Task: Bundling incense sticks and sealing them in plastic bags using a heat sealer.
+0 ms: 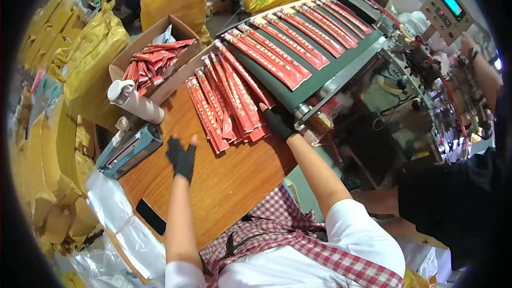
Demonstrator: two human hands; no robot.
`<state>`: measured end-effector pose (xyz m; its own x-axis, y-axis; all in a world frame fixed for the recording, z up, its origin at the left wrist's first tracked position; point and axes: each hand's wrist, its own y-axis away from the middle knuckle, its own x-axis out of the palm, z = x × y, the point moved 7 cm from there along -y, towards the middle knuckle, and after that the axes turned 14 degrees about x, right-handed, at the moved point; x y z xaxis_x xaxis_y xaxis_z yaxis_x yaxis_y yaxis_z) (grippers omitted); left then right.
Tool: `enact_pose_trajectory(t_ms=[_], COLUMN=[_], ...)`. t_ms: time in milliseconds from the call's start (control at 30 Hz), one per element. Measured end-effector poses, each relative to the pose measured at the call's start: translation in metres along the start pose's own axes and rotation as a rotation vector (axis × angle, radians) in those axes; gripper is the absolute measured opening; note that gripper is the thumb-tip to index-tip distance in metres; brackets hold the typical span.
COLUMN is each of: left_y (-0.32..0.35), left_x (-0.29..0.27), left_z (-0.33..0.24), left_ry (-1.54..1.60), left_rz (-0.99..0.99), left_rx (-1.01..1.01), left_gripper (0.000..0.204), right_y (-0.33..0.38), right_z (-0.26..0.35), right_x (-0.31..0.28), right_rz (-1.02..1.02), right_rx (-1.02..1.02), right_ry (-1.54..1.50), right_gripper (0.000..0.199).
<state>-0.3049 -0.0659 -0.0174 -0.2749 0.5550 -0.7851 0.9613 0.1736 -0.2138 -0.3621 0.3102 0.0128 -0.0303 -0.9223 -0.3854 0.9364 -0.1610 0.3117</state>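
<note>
My left hand (181, 157), in a black fingerless glove, hovers over or rests on the wooden table (234, 181) with its fingers apart and nothing in it. To its right lies a loose row of long, slim red packets (226, 96) with white print, some overlapping. My right hand (278, 122), gloved the same way, is at the right edge of this row, by the end of the conveyor. Its thumb is stretched out and seems to touch the nearest packet; its other fingers are partly hidden. More red packets (282, 48) lie spaced out on the green conveyor belt (298, 96).
A cardboard box (154, 93) of red packets, a white cylinder (140, 104), a blue-grey device (130, 152) and a black phone (151, 216) line the left side. Yellow sacks (176, 2) stand behind. At right are machinery, a control panel (447, 10) and another person's arm (482, 72).
</note>
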Motion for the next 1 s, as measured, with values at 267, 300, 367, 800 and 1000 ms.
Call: enact_pose_trajectory(t_ms=[267, 300, 367, 800, 1000], left_y=[-0.071, -0.061, -0.032, 0.205, 0.201], left_x=[0.088, 0.078, 0.064, -0.076, -0.083], left_z=[-0.147, -0.141, -0.121, -0.040, -0.004], left_ry=[0.090, 0.204, 0.433, 0.962, 0.848], left_rz=[0.090, 0.031, -0.064, -0.149, -0.249], left_rx=[0.012, -0.005, -0.037, -0.353, -0.439], left_gripper=[0.110, 0.110, 0.108, 0.079, 0.063], right_y=[0.009, 0.015, 0.040, 0.139, -0.004], right_z=[0.016, 0.022, 0.032, 0.037, 0.051], right_x=[0.043, 0.054, 0.065, 0.065, 0.070], right_rz=[-0.015, -0.004, 0.027, -0.089, -0.143], right_rx=[-0.564, -0.532, -0.496, -0.795, -0.302], right_ry=[0.107, 0.219, 0.335, 0.463, 0.616], right_gripper=[0.090, 0.081, 0.073, 0.069, 0.070])
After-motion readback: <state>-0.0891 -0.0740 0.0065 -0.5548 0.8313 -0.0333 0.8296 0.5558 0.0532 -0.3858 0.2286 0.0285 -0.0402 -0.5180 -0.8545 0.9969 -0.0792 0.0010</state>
